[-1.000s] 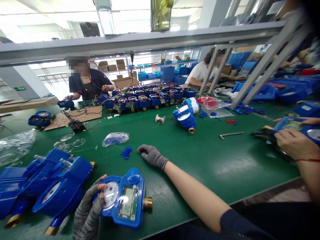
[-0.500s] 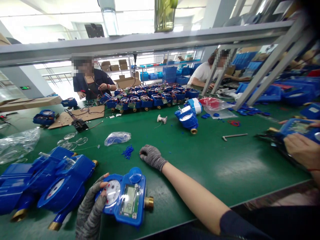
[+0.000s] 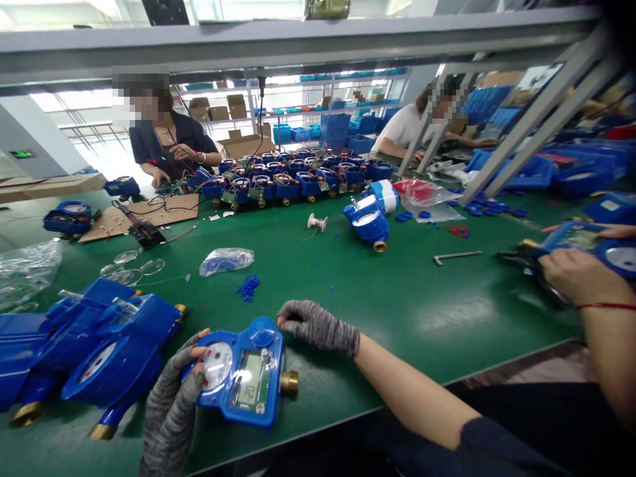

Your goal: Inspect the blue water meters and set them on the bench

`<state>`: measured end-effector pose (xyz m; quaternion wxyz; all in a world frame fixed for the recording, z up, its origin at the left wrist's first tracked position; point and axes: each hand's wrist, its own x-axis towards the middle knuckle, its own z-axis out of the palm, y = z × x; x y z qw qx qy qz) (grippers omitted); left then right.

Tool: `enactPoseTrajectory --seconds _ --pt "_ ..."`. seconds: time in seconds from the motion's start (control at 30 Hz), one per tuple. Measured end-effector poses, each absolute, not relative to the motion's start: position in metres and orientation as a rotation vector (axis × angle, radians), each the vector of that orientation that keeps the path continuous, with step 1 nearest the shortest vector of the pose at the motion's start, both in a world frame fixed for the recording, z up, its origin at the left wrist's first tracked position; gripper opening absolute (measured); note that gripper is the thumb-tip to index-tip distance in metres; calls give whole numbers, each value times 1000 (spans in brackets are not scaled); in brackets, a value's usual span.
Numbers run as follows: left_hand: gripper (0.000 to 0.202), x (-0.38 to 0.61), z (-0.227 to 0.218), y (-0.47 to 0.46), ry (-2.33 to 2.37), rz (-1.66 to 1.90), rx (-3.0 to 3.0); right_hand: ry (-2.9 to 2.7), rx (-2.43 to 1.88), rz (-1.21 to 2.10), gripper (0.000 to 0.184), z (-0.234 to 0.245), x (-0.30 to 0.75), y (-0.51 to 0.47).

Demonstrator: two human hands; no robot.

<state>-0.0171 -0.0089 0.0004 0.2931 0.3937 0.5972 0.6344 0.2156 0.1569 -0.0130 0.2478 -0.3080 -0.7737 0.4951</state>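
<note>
Head view: my left hand (image 3: 177,384) gripped the blue water meter (image 3: 244,377) dial-side, apparently steadying it; my right hand (image 3: 320,326) curled narrow beside it, any contents hidden.

Left hand (image 3: 173,394) partly hides the blue meter (image 3: 231,384) (dial side).

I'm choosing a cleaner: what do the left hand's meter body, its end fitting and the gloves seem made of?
Meter body: probably hard plastic, glossy blue, with rounded, moulded-looking edges and bright highlights.
End fitting: likely brass, given its golden colour and metallic sheen, though plating is possible.
Gloves: apparently knitted fabric, matte, with streaky grey yarn; fibre unclear.
</note>
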Motion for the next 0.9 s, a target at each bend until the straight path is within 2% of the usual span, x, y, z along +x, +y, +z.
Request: enactPoseTrajectory --seconds 0.1,0.3,0.53,0.67,0.77,0.9 --pt "25 -19 -1 -9 1595 1687 1059 -2038 -768 1474 11 -9 223 142" --pt "24 -16 0 -9 1595 1690 1078 -2153 -682 1344 10 -3 220 144" --pt "25 -19 0 -11 1602 1683 1104 -2422 -515 878 15 3 226 144" --pt "22 -23 -5 -10 1557 1677 1054 -2386 -385 781 16 -5 236 131" --pt "21 -26 -10 -9 1526 1673 1054 -2316 -450 897 17 -12 244 118" --pt "19 -25 -9 -9 1541 1678 1081 -1990 -772 1473 22 -16 239 111"
